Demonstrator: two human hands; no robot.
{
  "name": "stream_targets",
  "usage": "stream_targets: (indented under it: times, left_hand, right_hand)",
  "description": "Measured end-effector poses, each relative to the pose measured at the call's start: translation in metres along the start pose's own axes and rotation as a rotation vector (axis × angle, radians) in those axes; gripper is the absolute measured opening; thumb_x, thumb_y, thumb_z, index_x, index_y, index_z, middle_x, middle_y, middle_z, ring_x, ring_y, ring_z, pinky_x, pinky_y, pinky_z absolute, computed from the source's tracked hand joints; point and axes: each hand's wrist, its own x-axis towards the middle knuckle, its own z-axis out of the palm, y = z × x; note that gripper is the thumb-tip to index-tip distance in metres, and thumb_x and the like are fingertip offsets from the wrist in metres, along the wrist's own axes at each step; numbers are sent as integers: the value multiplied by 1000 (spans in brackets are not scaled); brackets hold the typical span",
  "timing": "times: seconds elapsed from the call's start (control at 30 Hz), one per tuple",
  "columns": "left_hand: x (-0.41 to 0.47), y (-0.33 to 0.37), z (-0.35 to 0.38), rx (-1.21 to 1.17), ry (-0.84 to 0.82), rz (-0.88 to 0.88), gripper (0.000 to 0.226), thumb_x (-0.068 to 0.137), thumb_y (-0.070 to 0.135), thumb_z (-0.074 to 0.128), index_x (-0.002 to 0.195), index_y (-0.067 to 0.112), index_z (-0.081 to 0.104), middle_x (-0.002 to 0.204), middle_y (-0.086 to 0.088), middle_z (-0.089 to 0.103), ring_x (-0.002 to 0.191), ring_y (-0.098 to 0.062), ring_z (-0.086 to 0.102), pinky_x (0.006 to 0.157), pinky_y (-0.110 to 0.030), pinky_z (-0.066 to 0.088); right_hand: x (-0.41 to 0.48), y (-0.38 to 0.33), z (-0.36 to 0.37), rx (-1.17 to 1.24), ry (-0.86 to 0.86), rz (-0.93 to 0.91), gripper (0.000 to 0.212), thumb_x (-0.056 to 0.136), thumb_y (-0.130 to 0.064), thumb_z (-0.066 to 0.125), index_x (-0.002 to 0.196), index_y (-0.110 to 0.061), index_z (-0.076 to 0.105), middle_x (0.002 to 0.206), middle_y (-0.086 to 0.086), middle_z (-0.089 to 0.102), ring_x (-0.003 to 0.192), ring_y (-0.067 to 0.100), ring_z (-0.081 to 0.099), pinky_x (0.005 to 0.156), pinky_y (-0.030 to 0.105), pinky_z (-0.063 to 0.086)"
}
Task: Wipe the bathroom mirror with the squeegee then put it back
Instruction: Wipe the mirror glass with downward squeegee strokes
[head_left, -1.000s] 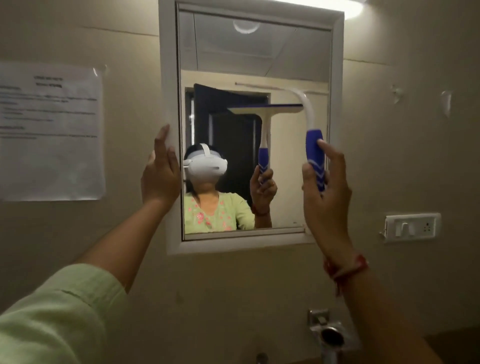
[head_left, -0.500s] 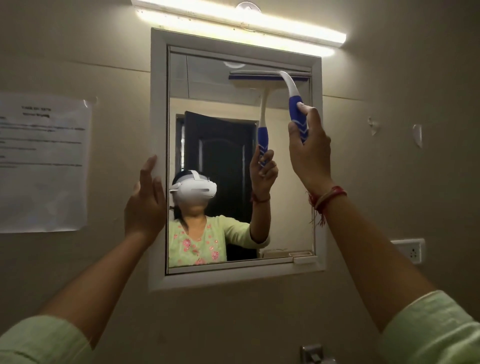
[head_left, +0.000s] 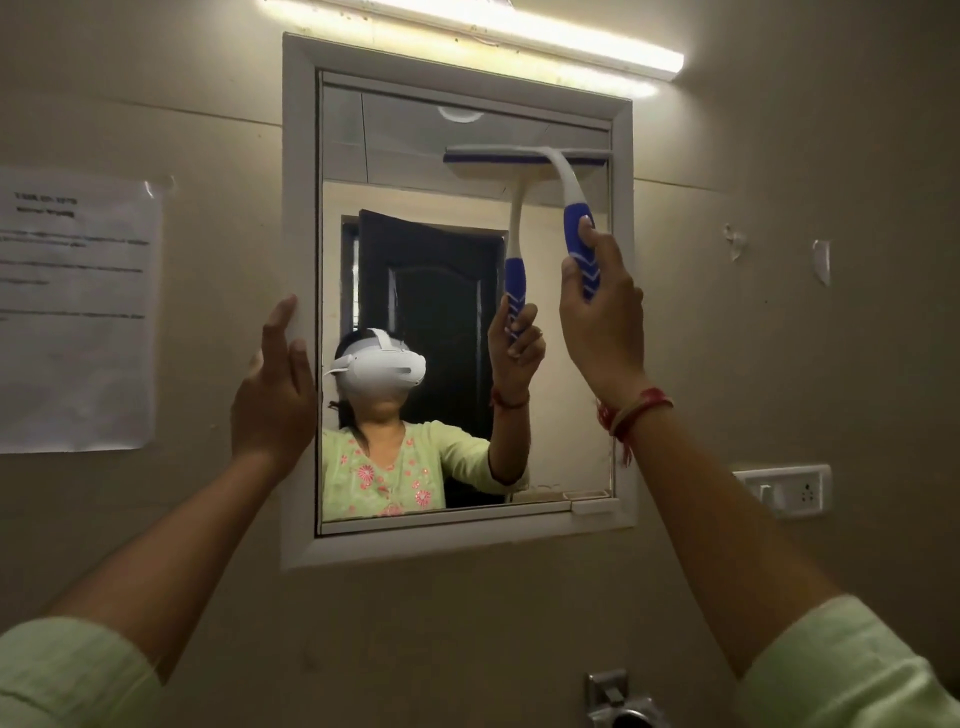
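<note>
right hand (head_left: 602, 322) grips squeegee (head_left: 566, 202) handle, blade on mirror (head_left: 441, 291) glass near top right. left hand (head_left: 275, 389) flat, fingers straight, on frame edge. risk: uneven pressure w/ one hand (blade tilts) = streaks or slipping off glass.

The mirror (head_left: 343, 156) is set in a frame (head_left: 623, 364) on the wall, with a tube light (head_left: 467, 36) mounted just above it. A paper sheet (head_left: 72, 312) is fixed to the wall well left of the frame, and a switch plate (head_left: 784, 488) is placed to its right, near the lower corner. The squeegee (head_left: 567, 195) is laid with its blade against the upper right of the glass, its handle gripped from below by the right hand (head_left: 602, 317). The left hand (head_left: 275, 389) is rested on the frame's left side. A tap fitting (head_left: 618, 699) is seen below the mirror.
</note>
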Motion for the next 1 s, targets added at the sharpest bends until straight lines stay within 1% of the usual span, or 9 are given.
stream_targets:
  times: [0.1, 0.23, 0.37, 0.53, 0.63, 0.7, 0.77, 0.87, 1.0]
  left_hand:
    - [-1, 0, 0, 2, 2, 6, 40, 101, 26, 28, 141, 30, 24, 114, -30, 59, 73, -48, 58, 60, -36, 35]
    - [-1, 0, -1, 6, -15, 11, 41, 101, 25, 28, 142, 27, 23, 116, -31, 58, 78, -49, 58, 61, -37, 36]
    - [0, 1, -2, 3, -17, -21, 41, 101, 26, 28, 142, 30, 24, 114, -31, 58, 80, -51, 58, 63, -38, 35]
    - [0, 1, -2, 8, -18, -22, 41, 101, 26, 28, 142, 30, 24, 120, -28, 57, 83, -51, 58, 65, -41, 38]
    - [-1, -1, -1, 7, -13, -23, 40, 101, 28, 27, 141, 31, 23, 114, -30, 59, 81, -50, 58, 63, -38, 35]
    - [-1, -1, 0, 8, -6, -17, 40, 101, 27, 27, 141, 31, 24, 119, -27, 58, 83, -50, 58, 64, -37, 35]
    - [0, -1, 0, 8, -4, -8, 40, 102, 27, 27, 141, 30, 24, 128, -21, 55, 87, -49, 58, 66, -37, 36]
    - [0, -2, 1, -2, 0, -6, 40, 102, 28, 26, 141, 30, 24, 121, -24, 58, 82, -47, 59, 64, -35, 34]
    - [-1, -2, 1, 2, 0, -9, 40, 102, 28, 26, 141, 30, 23, 120, -23, 59, 79, -47, 58, 63, -35, 35]
  right_hand:
    - [7, -1, 4, -11, -3, 2, 38, 93, -23, 50, 129, -14, 45, 126, 8, 59, 106, 20, 62, 68, 0, 38]
    - [-32, 8, -1, 11, -9, 25, 38, 93, -22, 51, 130, -18, 44, 120, 4, 61, 88, -2, 56, 58, -8, 37]
    - [-71, 15, -6, 30, -24, 44, 38, 92, -26, 51, 129, -27, 42, 110, -13, 53, 75, -15, 51, 59, -7, 38]
    - [-47, 12, -4, 11, -6, 30, 39, 92, -25, 51, 130, -22, 44, 120, 5, 62, 85, -3, 53, 60, -9, 37]
    - [-53, 13, -3, -13, -5, 21, 39, 92, -28, 51, 130, -24, 43, 116, 0, 62, 81, -8, 52, 60, -6, 38]
    - [-76, 17, -7, -6, -18, 28, 39, 93, -28, 49, 130, -28, 40, 108, -10, 57, 76, -12, 53, 62, 0, 43]
    - [-107, 23, -12, 11, -51, 54, 39, 93, -32, 46, 131, -30, 38, 106, -11, 55, 77, -5, 57, 66, 11, 50]
    - [-137, 25, -17, 33, -69, 76, 41, 92, -34, 45, 132, -27, 37, 109, -12, 51, 85, 7, 61, 71, 24, 56]
    - [-115, 18, -10, 33, -35, 72, 39, 93, -26, 48, 131, -22, 40, 111, -2, 59, 84, 8, 61, 68, 20, 55]
